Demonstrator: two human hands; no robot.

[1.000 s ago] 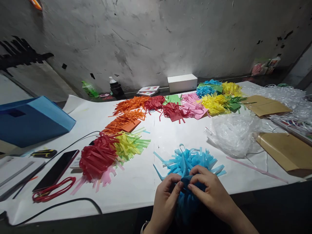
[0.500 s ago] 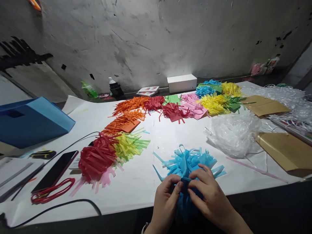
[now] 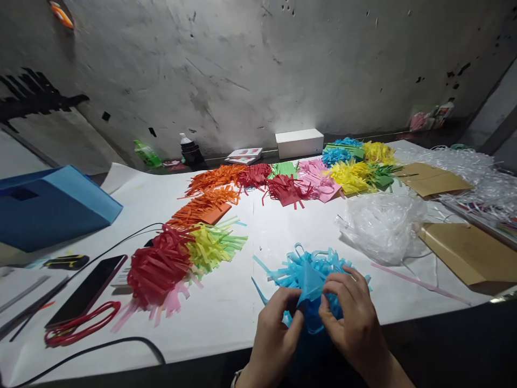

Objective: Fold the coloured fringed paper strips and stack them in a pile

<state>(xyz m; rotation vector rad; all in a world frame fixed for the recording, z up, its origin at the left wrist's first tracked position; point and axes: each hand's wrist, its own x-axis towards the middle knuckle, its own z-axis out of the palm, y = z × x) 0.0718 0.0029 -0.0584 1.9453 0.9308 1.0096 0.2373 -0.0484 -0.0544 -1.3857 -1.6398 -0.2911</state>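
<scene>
A bundle of fringed blue tissue paper (image 3: 313, 280) lies at the table's front edge, its lower part hanging over into shadow. My left hand (image 3: 278, 328) is closed in a pinch on the left corner of a smooth, unfringed flap of it. On the other side, my right hand (image 3: 353, 315) has its fingers bent, with thumb and index fingertips close together at the flap's right edge. The flap is spread between both hands, and cut strips fan out behind it.
Dark red fringed paper (image 3: 159, 267) lies left, beside yellow-green fringes (image 3: 210, 245). More colourful fringed bundles line the back near a white box (image 3: 299, 143). Crumpled clear plastic (image 3: 385, 226) and a brown envelope (image 3: 468, 250) are right; a phone (image 3: 86, 291) and red cord (image 3: 86, 326) left.
The narrow folded blue strip between my hands is now spread into a wider flap. My right hand has shifted slightly right, away from my left. The view has tilted slightly.
</scene>
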